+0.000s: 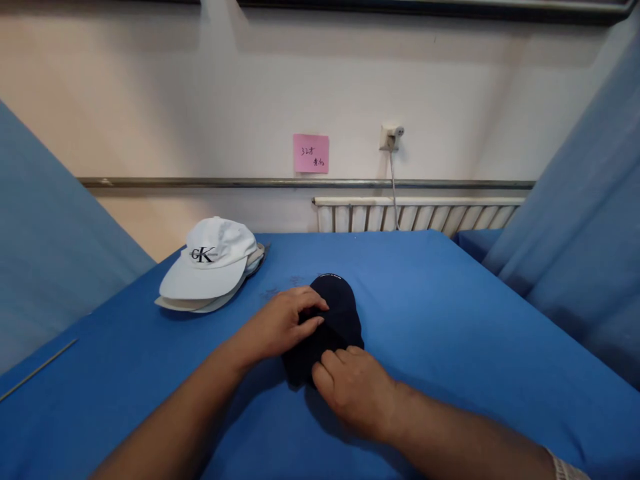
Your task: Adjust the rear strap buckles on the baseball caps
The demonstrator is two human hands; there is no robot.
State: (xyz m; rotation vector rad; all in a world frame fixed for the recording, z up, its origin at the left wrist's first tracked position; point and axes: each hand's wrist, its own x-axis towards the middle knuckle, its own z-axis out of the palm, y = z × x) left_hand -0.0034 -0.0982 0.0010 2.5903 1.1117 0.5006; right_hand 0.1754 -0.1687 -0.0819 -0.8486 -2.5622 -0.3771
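Pinching near edge of dark cap point(345, 324) with curled right fingers point(344, 355), resting left fingers point(310, 300) on its left, cannot tell if gripping; could crease it by tugging unevenly.

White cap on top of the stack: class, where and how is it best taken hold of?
Probably take the white cap by its crown, from above: this part is domed and uncovered. The brim points left and toward the viewer, close over the brims beneath, so a pinch there might catch those too.
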